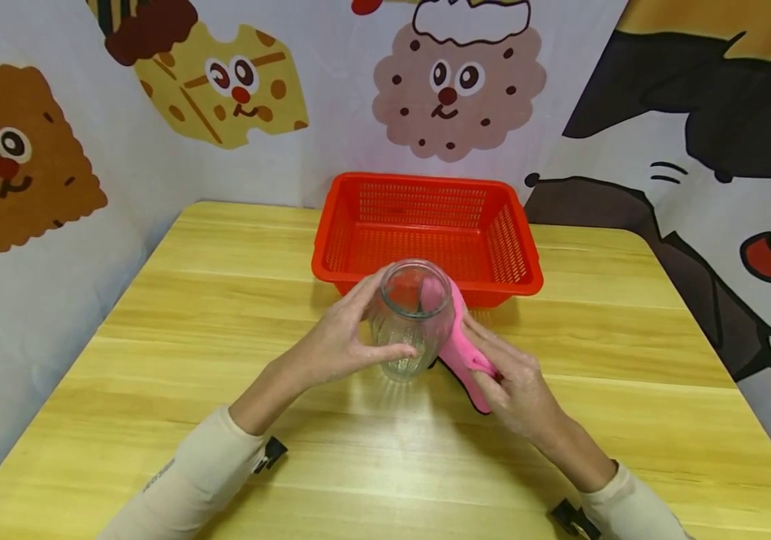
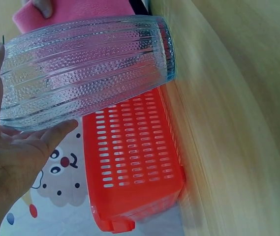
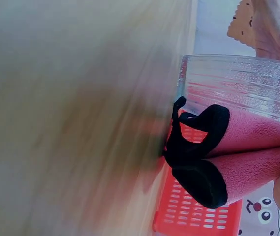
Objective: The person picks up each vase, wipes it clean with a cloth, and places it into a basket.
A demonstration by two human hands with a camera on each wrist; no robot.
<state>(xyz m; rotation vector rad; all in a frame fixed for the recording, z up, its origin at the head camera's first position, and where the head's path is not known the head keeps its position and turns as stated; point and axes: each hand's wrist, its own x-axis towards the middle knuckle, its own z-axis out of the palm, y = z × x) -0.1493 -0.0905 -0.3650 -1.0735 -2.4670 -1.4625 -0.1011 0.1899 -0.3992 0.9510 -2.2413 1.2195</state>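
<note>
A clear ribbed glass jar [image 1: 412, 326] with an open round mouth is held above the table, close in front of the red basket. My left hand [image 1: 334, 341] grips its left side, the thumb across the front and the fingers behind. The left wrist view shows the beaded texture of the glass jar [image 2: 85, 69]. In my right hand [image 1: 520, 382] is a folded pink cloth [image 1: 469, 371], pressed against the jar's right side. Black edging and a black loop show on the pink cloth [image 3: 258, 130]. Part of my right fingers is hidden behind the cloth.
A red plastic basket [image 1: 426, 287] with slotted walls stands at the back of the wooden table [image 1: 223, 315]. Behind the table hangs a cartoon-printed curtain [image 1: 345, 97]. Dark clips [image 1: 274, 452] sit by both sleeve cuffs.
</note>
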